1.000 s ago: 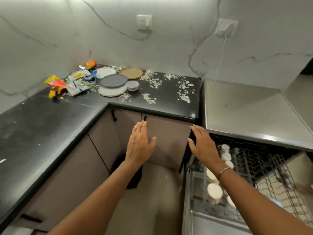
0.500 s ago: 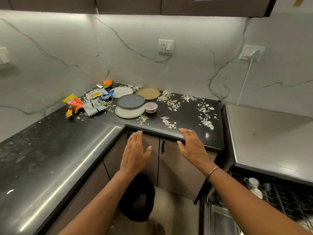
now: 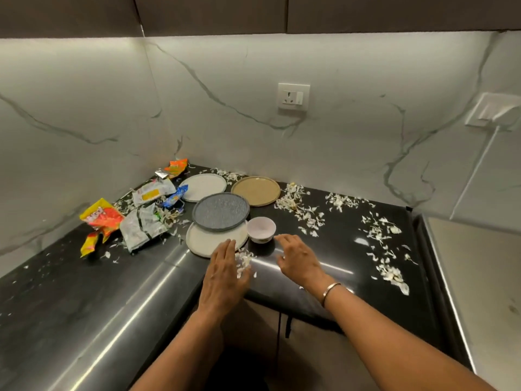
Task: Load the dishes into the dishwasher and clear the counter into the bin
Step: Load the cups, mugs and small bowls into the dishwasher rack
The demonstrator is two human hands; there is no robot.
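Two bare hands hover open and empty over a black corner counter (image 3: 338, 241), fingers straight. The left hand (image 3: 225, 275) is above a tuft of white peelings (image 3: 245, 259), and the right hand (image 3: 298, 261) is just short of a small white bowl (image 3: 261, 228) at its 11 o'clock. At the left hand's 12 o'clock a grey plate (image 3: 221, 211) sits stacked on a cream plate (image 3: 205, 241). A white plate (image 3: 203, 187) and a tan plate (image 3: 256, 190) lie beyond, with snack wrappers (image 3: 101, 217) at 9 o'clock. The pick-up looks best done by curling the right fingers over the bowl's rim and lifting straight up, while the left takes the grey plate's near edge and keeps it level.
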